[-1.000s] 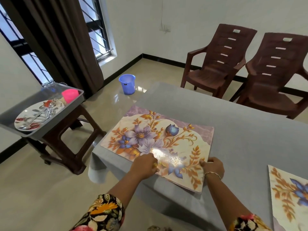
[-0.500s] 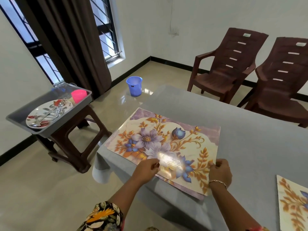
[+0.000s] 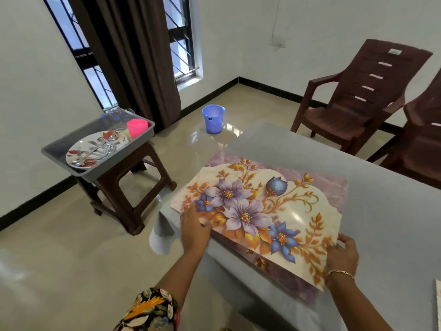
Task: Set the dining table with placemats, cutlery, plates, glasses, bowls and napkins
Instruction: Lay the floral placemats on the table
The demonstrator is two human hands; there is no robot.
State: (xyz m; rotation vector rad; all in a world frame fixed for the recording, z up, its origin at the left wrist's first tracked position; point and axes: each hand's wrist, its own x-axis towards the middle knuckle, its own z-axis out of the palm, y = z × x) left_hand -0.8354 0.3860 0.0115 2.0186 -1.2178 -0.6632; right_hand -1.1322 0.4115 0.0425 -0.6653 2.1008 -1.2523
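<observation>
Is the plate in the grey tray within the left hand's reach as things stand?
Likely yes, with a lean: the left hand lies flat on the placemat holding nothing, and nothing stands between it and the plate in the tray.

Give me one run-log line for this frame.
step: laying placemat | left hand: flat on its near-left edge | right hand: grips near-right corner, lifted off table | plate, cutlery: in grey tray on stool

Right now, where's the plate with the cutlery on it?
In the head view the plate sits at the left, inside the grey tray on the brown stool, beside the pink cup and near the curtain.
</observation>
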